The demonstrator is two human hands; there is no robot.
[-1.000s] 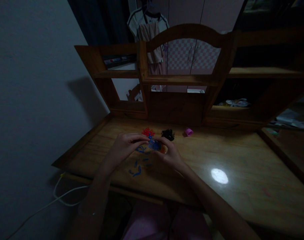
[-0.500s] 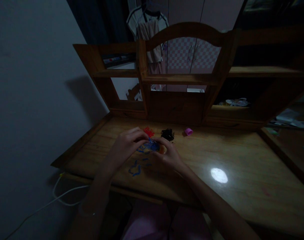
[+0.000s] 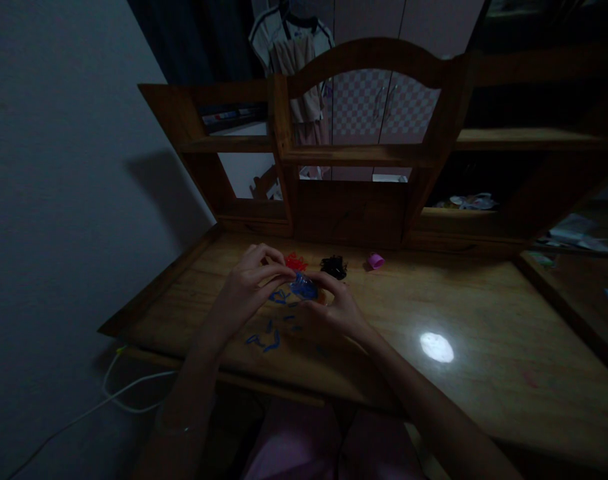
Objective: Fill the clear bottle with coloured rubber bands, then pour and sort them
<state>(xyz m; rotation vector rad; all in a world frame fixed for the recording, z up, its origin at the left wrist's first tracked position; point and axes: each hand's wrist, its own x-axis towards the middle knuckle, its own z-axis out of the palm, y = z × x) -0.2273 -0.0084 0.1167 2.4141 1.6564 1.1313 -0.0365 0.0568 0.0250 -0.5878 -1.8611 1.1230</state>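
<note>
Over the desk, both hands hold a shiny clear packet of blue strips [image 3: 304,287]; whether it is a bag or a small tub I cannot tell. My left hand [image 3: 247,283] pinches its upper left edge between thumb and fingers. Curled round its right side is my right hand [image 3: 337,305], with something orange [image 3: 322,297] showing by its fingers. Loose blue strips [image 3: 271,341], thin and band-like, lie scattered below the hands. Behind them sit a red pile of similar strips [image 3: 295,261] and a black pile [image 3: 334,267].
A small pink cup-shaped thing [image 3: 376,261] lies on the wooden desk [image 3: 464,300] right of the black pile. A wooden shelf unit [image 3: 354,157] rises along the back. At the lower left, a white cable [image 3: 134,385] hangs by the wall.
My left hand's fingers have shifted slightly on the packet, its index finger straighter. More of the blue inside shows, and less of the orange. The view has moved a little.
</note>
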